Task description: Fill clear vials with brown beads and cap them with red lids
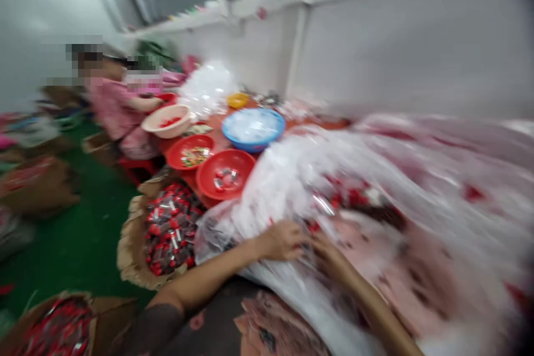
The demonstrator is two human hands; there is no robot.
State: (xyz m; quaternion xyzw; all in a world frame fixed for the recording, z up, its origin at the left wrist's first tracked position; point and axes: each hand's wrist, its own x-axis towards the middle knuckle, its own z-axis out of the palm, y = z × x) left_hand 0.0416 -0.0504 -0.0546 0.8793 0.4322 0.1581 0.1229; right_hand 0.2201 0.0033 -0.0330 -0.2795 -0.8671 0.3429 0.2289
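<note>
My left hand (283, 240) and my right hand (327, 250) lie close together on a large clear plastic bag (375, 178) filled with red-and-pink items. Motion blur hides whether either hand grips the plastic. Just left of my left forearm, a torn brown cardboard box (133, 239) holds many small bottles with red caps (171, 228). Another box of similar red-capped items (54, 325) sits at the lower left, below my left arm.
An orange-red table (221, 142) holds two red basins (225, 174), a blue basin (253, 129), a beige basin (168, 120) and a yellow bowl (237, 100). A seated person in pink (112, 105) is across it. Green floor (75, 245) lies left; a white wall (404, 39) rises behind.
</note>
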